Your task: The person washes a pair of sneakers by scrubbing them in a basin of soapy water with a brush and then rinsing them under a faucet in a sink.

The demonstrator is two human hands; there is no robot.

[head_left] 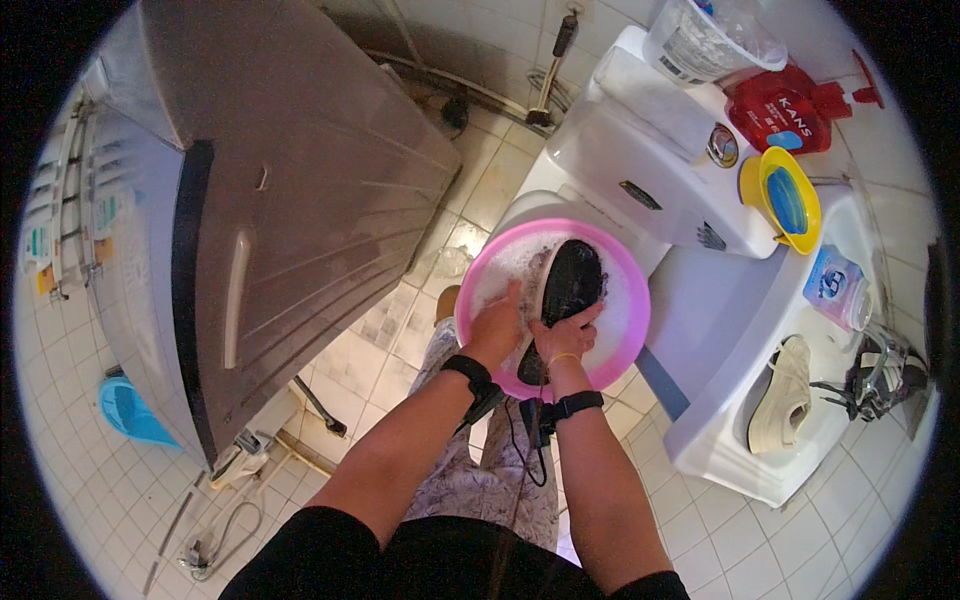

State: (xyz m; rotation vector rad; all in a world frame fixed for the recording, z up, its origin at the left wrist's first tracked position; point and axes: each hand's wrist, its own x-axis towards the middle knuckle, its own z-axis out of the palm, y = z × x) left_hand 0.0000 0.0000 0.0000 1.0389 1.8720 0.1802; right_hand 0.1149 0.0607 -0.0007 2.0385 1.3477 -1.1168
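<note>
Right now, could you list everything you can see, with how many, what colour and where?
Shoe: 1, black sole up, in the basin
Basin: 1, pink, centre
Foam: one mass, white, inside the basin
Boxy appliance: 1, brownish grey, left
Sink-like fixture: 1, white, right
Tub: 1, whitish, top right
Pump bottle: 1, red, below the tub
Dish: 1, yellow and blue, below the bottle
Packet: 1, blue and white, right
Second shoe: 1, cream, lower right
Scoop-like container: 1, blue, far left
Long-handled tool: 1, dark-handled, top
Wristbands: 2, black, on the wrists
Left hand: 1, bare, at the shoe's left
Right hand: 1, bare, on the sole
</note>
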